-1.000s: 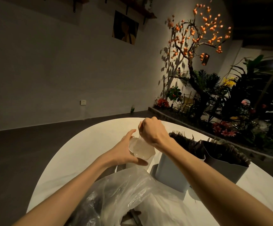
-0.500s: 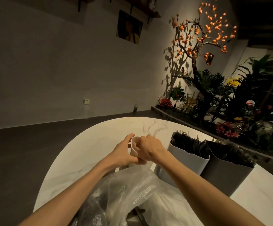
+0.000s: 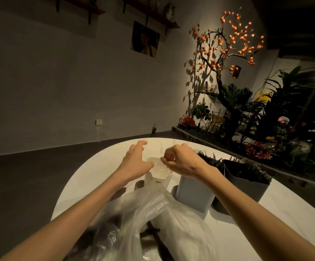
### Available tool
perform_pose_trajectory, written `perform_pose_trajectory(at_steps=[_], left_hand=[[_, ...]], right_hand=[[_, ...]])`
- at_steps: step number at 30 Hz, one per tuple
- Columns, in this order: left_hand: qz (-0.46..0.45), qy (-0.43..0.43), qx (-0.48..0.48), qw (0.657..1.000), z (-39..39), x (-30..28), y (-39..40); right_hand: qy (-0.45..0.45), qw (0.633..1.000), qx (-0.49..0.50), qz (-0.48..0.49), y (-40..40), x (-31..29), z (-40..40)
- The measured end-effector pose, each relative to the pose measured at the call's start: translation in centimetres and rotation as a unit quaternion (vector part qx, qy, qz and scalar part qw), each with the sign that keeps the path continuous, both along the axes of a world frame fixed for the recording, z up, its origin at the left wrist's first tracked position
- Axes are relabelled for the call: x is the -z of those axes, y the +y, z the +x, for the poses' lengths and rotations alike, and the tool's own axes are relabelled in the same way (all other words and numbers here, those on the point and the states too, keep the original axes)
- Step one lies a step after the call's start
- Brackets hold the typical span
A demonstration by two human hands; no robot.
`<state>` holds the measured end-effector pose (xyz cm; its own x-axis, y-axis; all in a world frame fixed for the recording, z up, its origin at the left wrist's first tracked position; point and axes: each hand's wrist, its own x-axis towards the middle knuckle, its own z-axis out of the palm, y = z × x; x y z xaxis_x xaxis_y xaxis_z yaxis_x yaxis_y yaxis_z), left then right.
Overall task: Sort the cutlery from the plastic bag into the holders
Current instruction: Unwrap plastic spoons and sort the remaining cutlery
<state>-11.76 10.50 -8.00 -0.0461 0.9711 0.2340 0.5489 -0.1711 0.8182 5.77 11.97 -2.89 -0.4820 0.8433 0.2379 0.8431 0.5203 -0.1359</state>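
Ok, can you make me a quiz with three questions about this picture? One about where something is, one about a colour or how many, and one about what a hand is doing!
1. Where is the plastic bag?
A. On the floor
B. On the table, nearest the person
C. Hanging on the wall

2. How many holders stand on the table?
A. One
B. Three
C. Six

3. What is the right hand doing?
A. Pinching something at the top of the white holder
B. Lying flat on the table
C. Gripping the bag

Answers:
1 B, the bag lies crumpled at the table's near edge.
2 B, the white holder, light grey holder and dark grey holder stand in a row.
3 A, its fingertips are curled together over the white holder's opening, while the left hand spreads beside it.
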Motion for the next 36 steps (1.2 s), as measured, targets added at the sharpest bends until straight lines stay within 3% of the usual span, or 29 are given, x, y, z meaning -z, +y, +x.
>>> perform_pose_trajectory(at_steps=[7,9,11,14,16,17,19,21,24,27,31,36], left_hand=[[0.004,0.061,0.069,0.996,1.9,-2.0,-7.6],[0.000,0.089,0.070,0.994,2.3,-1.2,-10.1],[0.015,0.107,0.073,0.991,2.9,-0.3,-12.2],[0.000,0.086,0.101,0.991,3.4,0.6,-14.3],[-0.051,0.094,0.120,0.987,2.9,1.1,-14.6],[-0.079,0.141,0.123,0.979,2.5,1.3,-14.6],[-0.113,0.272,0.125,0.947,1.3,1.7,-14.2],[-0.106,0.375,0.112,0.914,0.5,2.3,-14.0],[-0.079,0.463,0.078,0.879,-0.5,3.2,-14.2],[-0.118,0.497,0.082,0.856,-1.6,3.7,-14.1],[-0.147,0.535,0.081,0.828,-1.9,3.6,-14.1],[-0.135,0.523,0.047,0.840,-2.4,2.6,-14.1]], right_hand=[[0.030,0.981,-0.052,-0.184,-7.1,2.6,2.6],[0.009,0.988,-0.071,-0.136,-9.0,4.9,2.8],[-0.005,0.997,-0.073,-0.024,-10.7,7.5,2.7],[0.076,0.994,-0.061,0.051,-12.1,9.4,2.7],[0.134,0.988,-0.073,-0.009,-12.5,9.4,2.8],[0.153,0.981,-0.086,-0.077,-12.8,9.3,2.7],[0.126,0.971,-0.114,-0.171,-13.2,9.4,2.4],[0.071,0.979,-0.129,-0.143,-13.2,10.1,2.4],[0.021,0.987,-0.091,-0.130,-12.8,10.5,2.7],[-0.029,0.980,-0.064,-0.188,-13.1,10.4,2.5],[-0.089,0.980,-0.043,-0.175,-13.0,9.9,1.9],[-0.100,0.978,-0.058,-0.172,-12.0,9.5,0.9]])
